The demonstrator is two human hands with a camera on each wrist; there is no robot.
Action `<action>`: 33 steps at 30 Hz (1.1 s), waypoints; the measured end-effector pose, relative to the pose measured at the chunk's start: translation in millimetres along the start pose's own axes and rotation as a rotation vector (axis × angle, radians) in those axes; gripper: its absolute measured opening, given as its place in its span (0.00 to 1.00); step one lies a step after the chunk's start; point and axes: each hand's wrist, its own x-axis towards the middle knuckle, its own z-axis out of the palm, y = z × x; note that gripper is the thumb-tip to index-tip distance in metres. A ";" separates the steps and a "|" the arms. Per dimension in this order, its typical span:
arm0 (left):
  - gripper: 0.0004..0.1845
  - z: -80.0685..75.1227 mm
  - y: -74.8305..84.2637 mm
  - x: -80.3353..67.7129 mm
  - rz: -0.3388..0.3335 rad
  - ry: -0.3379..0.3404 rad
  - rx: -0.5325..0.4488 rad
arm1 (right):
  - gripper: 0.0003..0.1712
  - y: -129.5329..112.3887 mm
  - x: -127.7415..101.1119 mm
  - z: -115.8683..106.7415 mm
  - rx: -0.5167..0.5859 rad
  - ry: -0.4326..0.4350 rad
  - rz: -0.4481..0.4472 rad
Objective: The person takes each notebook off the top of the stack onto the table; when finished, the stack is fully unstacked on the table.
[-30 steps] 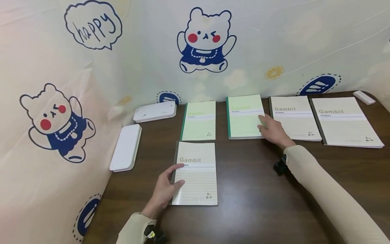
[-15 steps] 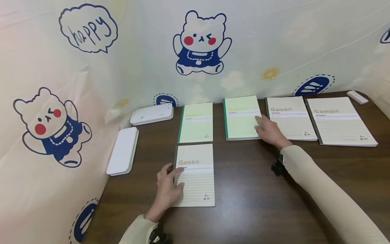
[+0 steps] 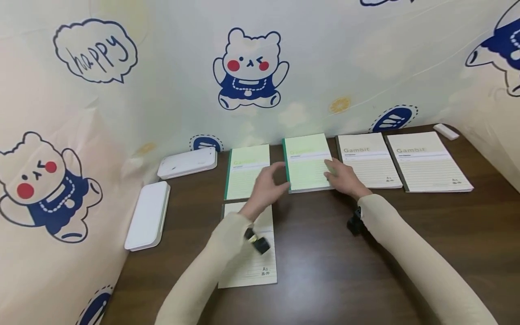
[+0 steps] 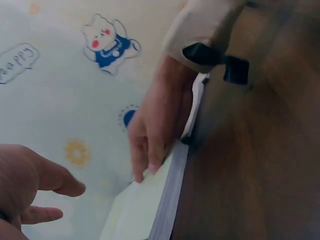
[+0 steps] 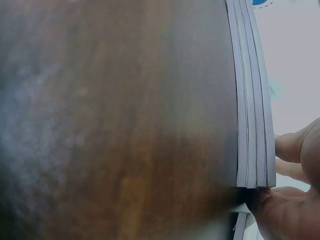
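- Green paper notebooks [image 3: 306, 162] lie in a flat, thin stack of several on the dark wooden table [image 3: 406, 253], in the back row.
- Right hand [image 3: 345, 178] rests on the stack's right edge, thumb at the near corner, fingers lightly bent over the cover.
- Left hand [image 3: 268, 187] hovers just left of the stack, fingers relaxed, holding nothing.
- Another green notebook [image 3: 247, 171] and a cream notebook [image 3: 249, 266] lie under the left arm.
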 end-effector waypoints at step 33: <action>0.32 40.2 -28.2 74.8 -0.117 -0.117 -0.052 | 0.24 11.0 4.2 -35.9 0.162 0.087 0.096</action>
